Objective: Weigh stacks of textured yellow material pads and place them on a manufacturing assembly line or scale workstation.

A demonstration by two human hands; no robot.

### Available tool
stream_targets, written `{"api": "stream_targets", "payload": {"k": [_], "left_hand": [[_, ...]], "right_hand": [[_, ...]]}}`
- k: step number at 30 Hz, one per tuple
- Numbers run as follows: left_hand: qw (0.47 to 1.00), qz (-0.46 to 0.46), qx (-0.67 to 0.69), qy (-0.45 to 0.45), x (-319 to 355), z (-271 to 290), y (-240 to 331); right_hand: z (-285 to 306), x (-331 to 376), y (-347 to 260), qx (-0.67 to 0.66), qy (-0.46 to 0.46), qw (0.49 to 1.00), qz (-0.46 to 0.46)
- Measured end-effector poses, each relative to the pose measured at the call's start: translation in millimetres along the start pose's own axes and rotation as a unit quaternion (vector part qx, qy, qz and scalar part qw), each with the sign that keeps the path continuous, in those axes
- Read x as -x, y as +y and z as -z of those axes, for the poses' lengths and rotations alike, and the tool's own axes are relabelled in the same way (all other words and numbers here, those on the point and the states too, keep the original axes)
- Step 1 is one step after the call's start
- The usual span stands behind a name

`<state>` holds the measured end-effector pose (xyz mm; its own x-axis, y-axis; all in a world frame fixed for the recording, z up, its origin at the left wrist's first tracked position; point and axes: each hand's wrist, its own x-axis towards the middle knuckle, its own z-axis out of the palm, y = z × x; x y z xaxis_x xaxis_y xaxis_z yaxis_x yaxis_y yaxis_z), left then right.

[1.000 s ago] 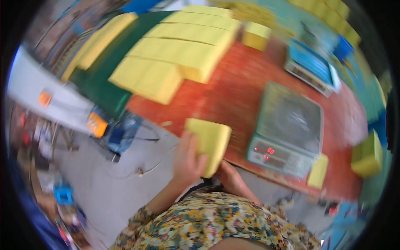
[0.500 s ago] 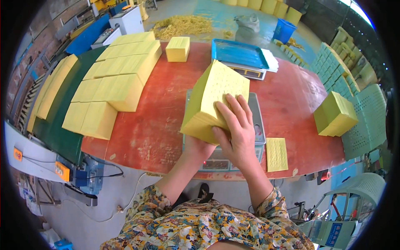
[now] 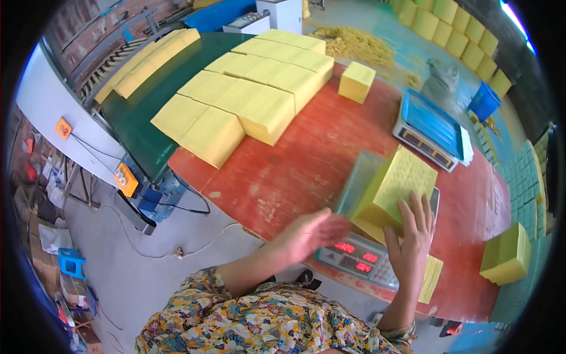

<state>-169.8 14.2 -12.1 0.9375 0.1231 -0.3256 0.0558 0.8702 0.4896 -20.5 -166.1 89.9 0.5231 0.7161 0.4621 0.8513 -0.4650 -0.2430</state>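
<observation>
Yellow paper stack [image 3: 388,190] is sitting on scale [image 3: 328,254]. R hand [image 3: 413,239] is resting on stack, fingers spread. L hand [image 3: 303,236] is hovering open, blurred, nr scale's front L corner; can't tell if touching. Thin yellow pad [image 3: 431,278] lying just R of scale, red table [image 3: 277,194] under; yellow blocks [image 3: 253,88] standing L of scale, blue tray [image 3: 430,121] beyond.

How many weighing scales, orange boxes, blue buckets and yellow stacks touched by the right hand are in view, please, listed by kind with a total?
Weighing scales: 2
Orange boxes: 2
Blue bucket: 1
Yellow stack touched by the right hand: 1
Total: 6
</observation>
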Motion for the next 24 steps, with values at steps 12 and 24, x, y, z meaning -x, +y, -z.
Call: {"api": "stream_targets", "payload": {"k": [12, 24], "left_hand": [[0.326, -0.21, -0.851, 0.354, -89, 140, 271], [0.355, -0.18, -0.912, -0.099, 25, 118, 227]], "right_hand": [[-171, -156, -183, -0.212, 0.008, 0.97, 0.116], [-240, -177, -141, -0.188, -0.218, 0.957, 0.012]]}}
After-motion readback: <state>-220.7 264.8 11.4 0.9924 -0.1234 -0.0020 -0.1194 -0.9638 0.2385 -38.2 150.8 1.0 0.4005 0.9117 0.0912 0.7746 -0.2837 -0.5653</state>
